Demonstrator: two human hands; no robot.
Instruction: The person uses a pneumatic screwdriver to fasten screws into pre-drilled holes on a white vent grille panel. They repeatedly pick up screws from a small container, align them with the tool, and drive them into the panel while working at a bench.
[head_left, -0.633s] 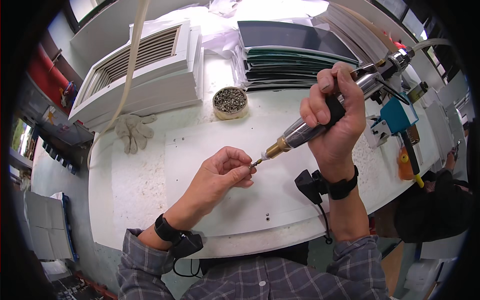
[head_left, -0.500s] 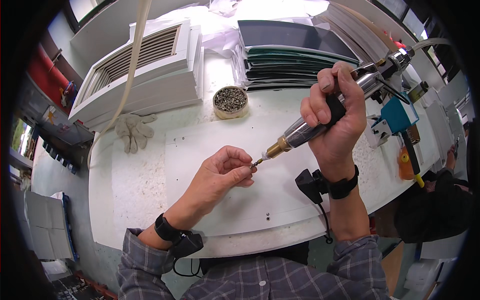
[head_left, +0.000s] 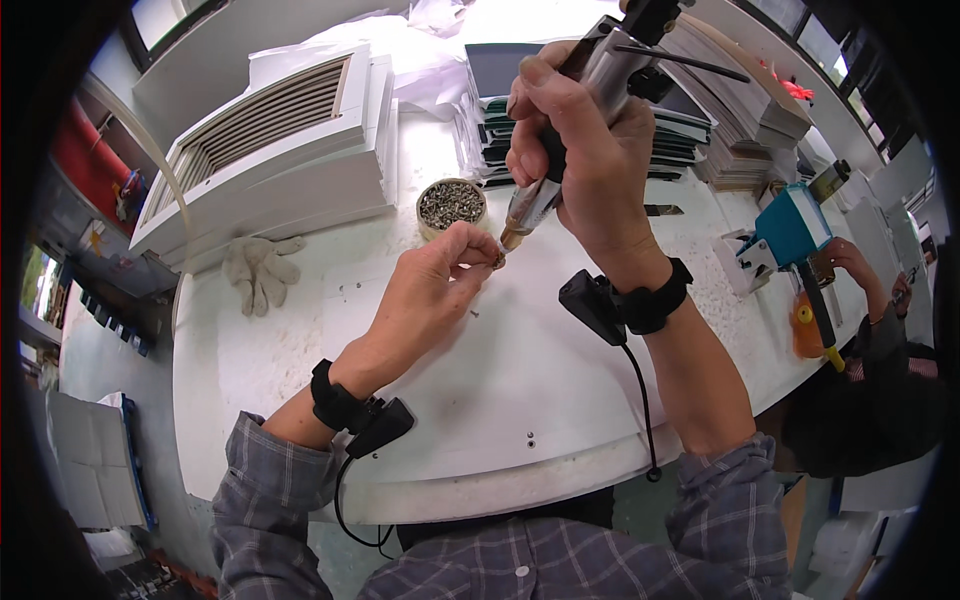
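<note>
My right hand grips a silver and black powered screwdriver, its brass-coloured nose slanting down to the left. My left hand is closed in a pinch right at the driver's tip. Its fingertips hide most of the bit and whatever small piece they hold. Both hands are above a flat white panel with small holes near its front edge. A tiny metal piece shows on the panel just below my left fingers. Just beyond those fingers stands a round tub full of small screws.
White louvred frames are stacked at the back left, near a pale glove. Dark sheets and brown boards are piled behind. At right are a teal tool, an orange bottle and another person's hand.
Both hands and the screwdriver have moved away from me toward the screw tub, and the driver stands more upright. The tiny metal piece on the panel now shows below my left hand.
</note>
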